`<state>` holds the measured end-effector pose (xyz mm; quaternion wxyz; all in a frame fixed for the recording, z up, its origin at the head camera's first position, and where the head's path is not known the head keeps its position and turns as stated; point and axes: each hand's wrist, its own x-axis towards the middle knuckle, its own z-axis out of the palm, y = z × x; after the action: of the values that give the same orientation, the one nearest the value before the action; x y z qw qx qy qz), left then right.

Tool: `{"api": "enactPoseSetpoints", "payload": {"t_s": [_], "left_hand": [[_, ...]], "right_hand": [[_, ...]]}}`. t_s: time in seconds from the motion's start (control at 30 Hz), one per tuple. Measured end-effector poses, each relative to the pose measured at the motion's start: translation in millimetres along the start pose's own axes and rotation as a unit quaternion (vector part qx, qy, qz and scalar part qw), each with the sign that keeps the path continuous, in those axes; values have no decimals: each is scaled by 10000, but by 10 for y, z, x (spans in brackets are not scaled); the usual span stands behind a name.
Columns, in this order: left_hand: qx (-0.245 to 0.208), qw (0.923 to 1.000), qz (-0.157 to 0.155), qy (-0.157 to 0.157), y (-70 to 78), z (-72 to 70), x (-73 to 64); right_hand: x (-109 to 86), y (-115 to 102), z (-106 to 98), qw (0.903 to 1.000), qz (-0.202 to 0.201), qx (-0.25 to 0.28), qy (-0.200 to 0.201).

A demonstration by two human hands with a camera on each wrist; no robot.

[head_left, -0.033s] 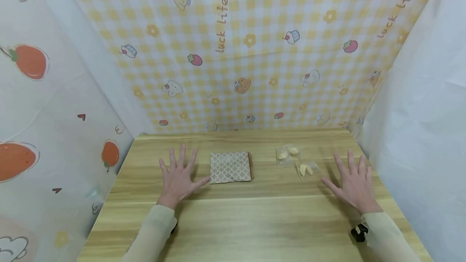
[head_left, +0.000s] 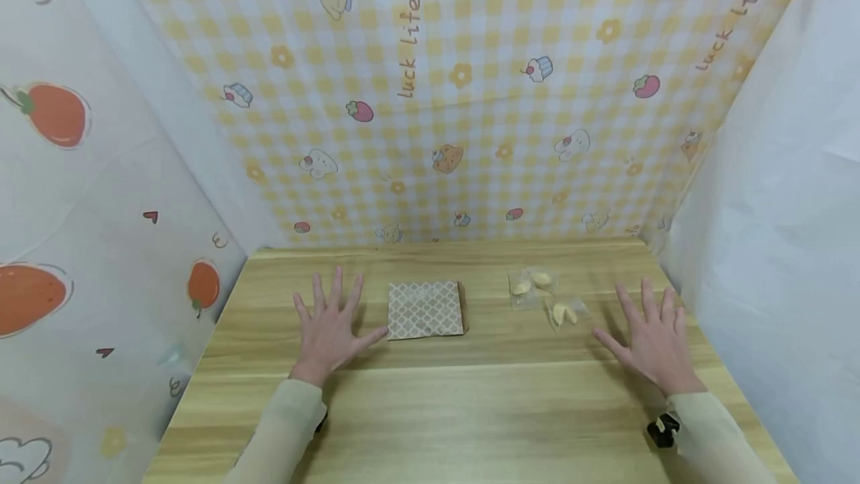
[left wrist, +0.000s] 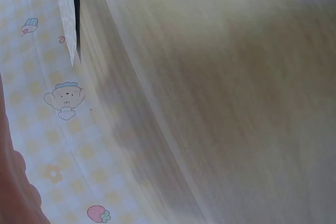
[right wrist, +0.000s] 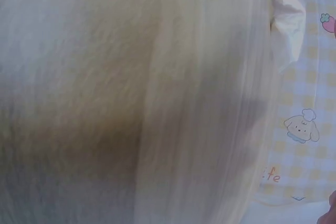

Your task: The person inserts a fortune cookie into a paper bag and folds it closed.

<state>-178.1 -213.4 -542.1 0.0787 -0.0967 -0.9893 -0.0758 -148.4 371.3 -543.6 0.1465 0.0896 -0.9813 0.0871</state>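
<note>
"Lying between the hands, what is the flat box (head_left: pixel 425 310) showing?"

"It is showing a grey-and-white lattice pattern on top, and a brown edge is running down its right side. It is resting on the wooden tabletop (head_left: pixel 484 409), nearer the left hand (head_left: pixel 329 334)."

"And the containers?"

"Three clear packets (head_left: pixel 529 297) are lying right of the box, holding pale, folded-looking pieces (head_left: pixel 563 313)."

"How are the fingers standing?"

"Both hands are staying released, fingers spreading wide. The left thumb is pointing at the box's near corner; whether it is touching, nobody can tell. The right hand (head_left: pixel 655 346) is lying near the packets."

"Any writing?"

"The checked backdrop (head_left: pixel 497 110) is reading 'luck life', twice, sideways."
</note>
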Motion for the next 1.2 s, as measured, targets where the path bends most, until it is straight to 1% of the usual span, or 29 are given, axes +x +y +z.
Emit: {"api": "enactPoseSetpoints", "payload": {"t_s": [0.1, 0.37, 0.63, 0.73, 0.9, 0.97, 1.07, 1.2], "left_hand": [[29, 10000, 10, 33, -9, -18, -12], [-113, 9998, -4, 158, -10, -33, -28], [-182, 9996, 93, 177, 10, -34, -14], [-212, 9996, 111, 145, 27, -26, -14], [-181, 9997, 141, 32, 74, 8, -22], [-206, 9997, 164, -4, 108, 14, -13], [-279, 9994, 181, -49, 166, 24, 19], [-323, 9991, 239, -164, 263, 51, 70]], "right_hand": [[10, -20, 2, 10000, -28, 73, 40], [90, -79, -6, 9975, -471, 55, 520], [140, -161, -41, 9951, -630, 181, 740], [158, -212, -37, 9954, -647, 209, 673], [206, -348, 40, 9954, -661, 517, 457], [242, -419, 81, 9942, -732, 640, 454], [332, -549, 134, 9919, -957, 669, 492], [462, -751, 202, 9888, -1179, 858, 307]]}}
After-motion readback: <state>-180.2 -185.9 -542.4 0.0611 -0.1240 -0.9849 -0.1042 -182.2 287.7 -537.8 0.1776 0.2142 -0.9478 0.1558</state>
